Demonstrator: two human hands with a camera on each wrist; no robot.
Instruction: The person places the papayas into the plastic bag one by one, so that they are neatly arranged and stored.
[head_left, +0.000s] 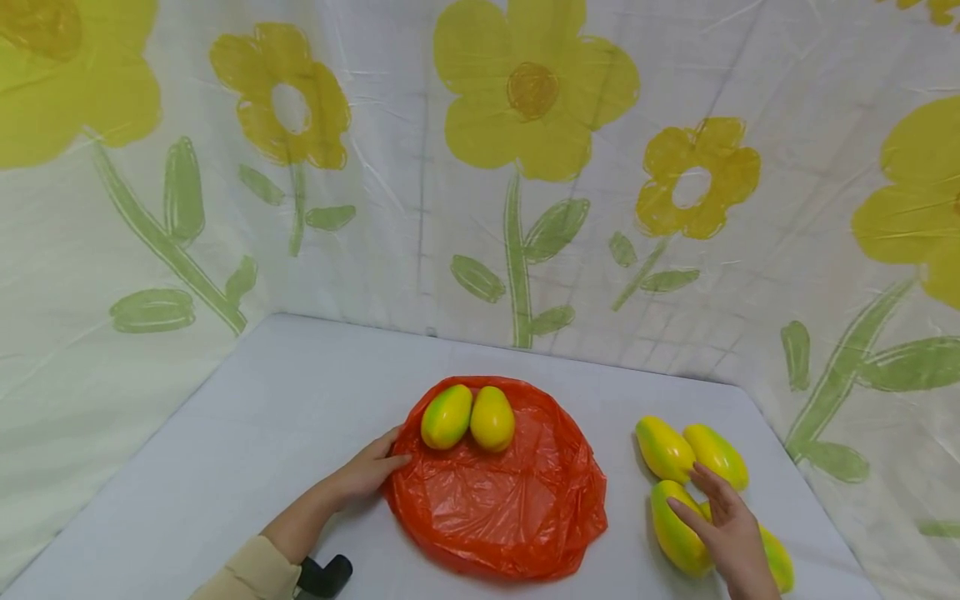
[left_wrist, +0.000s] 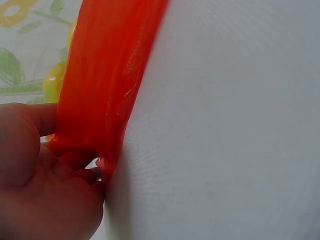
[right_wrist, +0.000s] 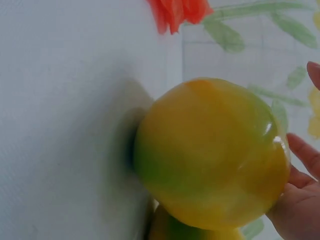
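1. Our left grip point(head_left: 367, 471) pinches the rim of the red bag point(head_left: 487, 508) on the table point(head_left: 322, 375); we'd do well to hold that mouth wide.
2. Our right grip point(head_left: 727, 529), fingers parted, is beside the near fruit point(head_left: 675, 533), right of the bag; we should wrap its smooth sides fully before lifting.
3. That fruit looks glossy, plump and yellow with green patches, like the pair point(head_left: 482, 421) inside the bag.
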